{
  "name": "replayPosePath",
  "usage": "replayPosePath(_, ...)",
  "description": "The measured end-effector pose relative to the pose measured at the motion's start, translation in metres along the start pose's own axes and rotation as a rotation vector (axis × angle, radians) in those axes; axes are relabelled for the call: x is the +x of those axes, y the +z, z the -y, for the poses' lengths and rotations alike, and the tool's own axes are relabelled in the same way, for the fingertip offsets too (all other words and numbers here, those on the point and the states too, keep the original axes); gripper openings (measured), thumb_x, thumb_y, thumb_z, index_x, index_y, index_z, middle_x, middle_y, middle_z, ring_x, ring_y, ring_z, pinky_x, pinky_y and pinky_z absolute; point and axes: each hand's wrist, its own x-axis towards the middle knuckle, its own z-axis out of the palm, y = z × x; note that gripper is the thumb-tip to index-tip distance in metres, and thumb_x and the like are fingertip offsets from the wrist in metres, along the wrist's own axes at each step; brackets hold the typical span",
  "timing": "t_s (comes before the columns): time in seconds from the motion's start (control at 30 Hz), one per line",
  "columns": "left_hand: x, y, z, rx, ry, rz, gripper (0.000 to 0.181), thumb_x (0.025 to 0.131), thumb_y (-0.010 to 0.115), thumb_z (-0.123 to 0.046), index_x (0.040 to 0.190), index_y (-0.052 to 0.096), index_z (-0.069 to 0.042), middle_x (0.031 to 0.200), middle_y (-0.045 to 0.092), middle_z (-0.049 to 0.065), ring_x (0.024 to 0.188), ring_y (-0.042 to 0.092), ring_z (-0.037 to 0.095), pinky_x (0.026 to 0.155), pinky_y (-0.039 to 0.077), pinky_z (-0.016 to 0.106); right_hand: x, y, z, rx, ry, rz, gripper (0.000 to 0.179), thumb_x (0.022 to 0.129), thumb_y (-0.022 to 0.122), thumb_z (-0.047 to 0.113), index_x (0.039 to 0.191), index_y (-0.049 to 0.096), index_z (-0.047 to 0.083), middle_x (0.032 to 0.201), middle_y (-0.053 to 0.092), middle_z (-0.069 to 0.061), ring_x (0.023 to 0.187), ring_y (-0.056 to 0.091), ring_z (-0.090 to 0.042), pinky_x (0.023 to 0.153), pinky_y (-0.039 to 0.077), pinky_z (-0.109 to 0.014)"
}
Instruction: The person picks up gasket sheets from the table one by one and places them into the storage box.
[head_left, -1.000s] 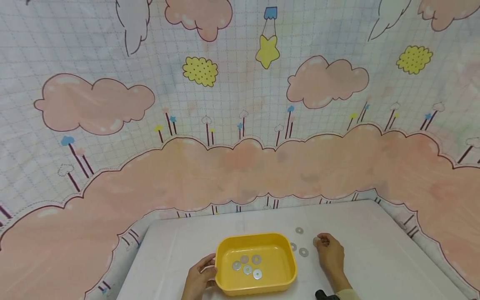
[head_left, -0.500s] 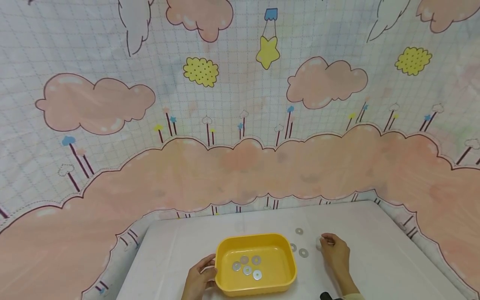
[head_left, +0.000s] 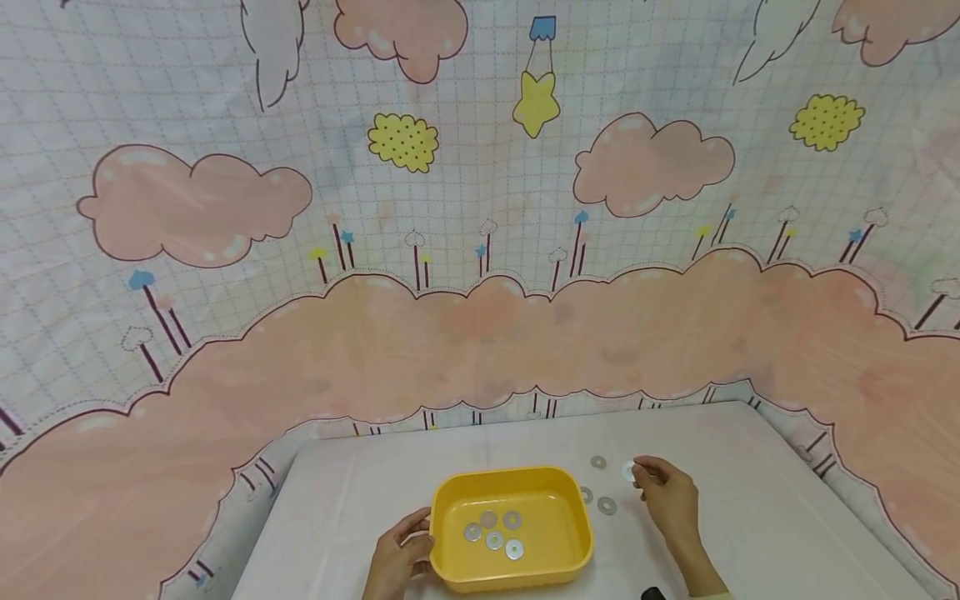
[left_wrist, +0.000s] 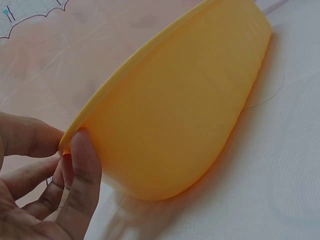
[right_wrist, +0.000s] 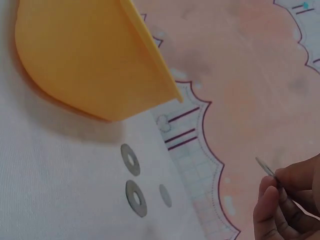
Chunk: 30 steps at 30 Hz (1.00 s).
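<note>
A yellow plastic tray (head_left: 551,533) stands on the white table with several flat metal washers (head_left: 494,540) lying in its left half. My left hand (head_left: 397,554) grips the tray's left end; in the left wrist view its thumb and fingers pinch the yellow rim (left_wrist: 107,90). My right hand (head_left: 670,500) is to the right of the tray and holds one washer (head_left: 628,472) between thumb and fingertips. The right wrist view shows this held washer (right_wrist: 266,167) nearly edge-on. Three more washers lie on the table between tray and right hand, one of them a grey washer (head_left: 607,506).
The white-covered table (head_left: 360,475) ends at the back against a patterned cloth backdrop (head_left: 480,342) with clouds and stars. Part of a black device (head_left: 653,593) shows at the right wrist, at the bottom edge of the head view.
My right hand with its washer first shifts slightly right, then back left and a little away from me, turning the washer's face into view. The left hand and tray stay put.
</note>
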Motion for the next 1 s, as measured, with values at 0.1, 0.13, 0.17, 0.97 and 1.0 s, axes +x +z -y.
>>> replayPosePath(0.1, 0.001, 0.001, 0.000, 0.001, 0.001, -0.005, 0.059, 0.088, 0.061, -0.003, 0.143, 0.043, 0.006, 0.122, 0.055, 0.015, 0.090, 0.063, 0.015, 0.070, 0.059, 0.035, -0.002, 0.000, 0.010, 0.026, -0.009, 0.018, 0.025, 0.095, 0.062, 0.014, 0.115, 0.069, 0.001, 0.093, 0.074, -0.015, 0.066, 0.065, -0.013, 0.057, 0.052, -0.021)
replayPosePath(0.13, 0.001, 0.001, 0.000, 0.001, 0.001, -0.006, 0.059, 0.088, 0.061, -0.003, 0.143, 0.043, 0.006, 0.122, 0.055, 0.015, 0.090, 0.063, 0.015, 0.070, 0.059, 0.035, -0.003, 0.001, 0.013, 0.033, -0.012, 0.024, 0.025, 0.095, 0.062, 0.014, 0.115, 0.069, 0.001, 0.093, 0.074, -0.014, 0.066, 0.065, -0.012, 0.059, 0.054, -0.021)
replayPosePath(0.17, 0.001, 0.001, 0.000, 0.000, 0.001, -0.008, 0.058, 0.088, 0.061, -0.003, 0.143, 0.043, 0.006, 0.122, 0.055, 0.015, 0.090, 0.063, 0.015, 0.069, 0.059, 0.035, -0.004, 0.001, 0.016, 0.040, -0.015, 0.031, 0.025, 0.095, 0.062, 0.014, 0.115, 0.069, 0.001, 0.094, 0.074, -0.014, 0.066, 0.065, -0.011, 0.060, 0.055, -0.021)
replayPosePath(0.97, -0.002, 0.005, 0.002, 0.000, -0.005, -0.022, 0.059, 0.089, 0.061, -0.005, 0.144, 0.042, 0.005, 0.123, 0.054, 0.014, 0.089, 0.063, 0.015, 0.070, 0.059, 0.034, -0.034, 0.032, 0.057, 0.257, 0.010, 0.206, 0.019, 0.092, 0.064, 0.005, 0.109, 0.069, 0.000, 0.096, 0.072, -0.013, 0.077, 0.068, -0.016, 0.067, 0.060, -0.023)
replayPosePath(1.0, -0.002, 0.005, 0.002, 0.001, -0.005, -0.023, 0.058, 0.089, 0.060, -0.005, 0.144, 0.042, 0.005, 0.123, 0.054, 0.015, 0.089, 0.063, 0.015, 0.070, 0.060, 0.034, -0.036, 0.034, 0.058, 0.264, 0.011, 0.210, 0.018, 0.092, 0.064, 0.005, 0.108, 0.070, 0.000, 0.096, 0.071, -0.012, 0.078, 0.068, -0.016, 0.067, 0.060, -0.023)
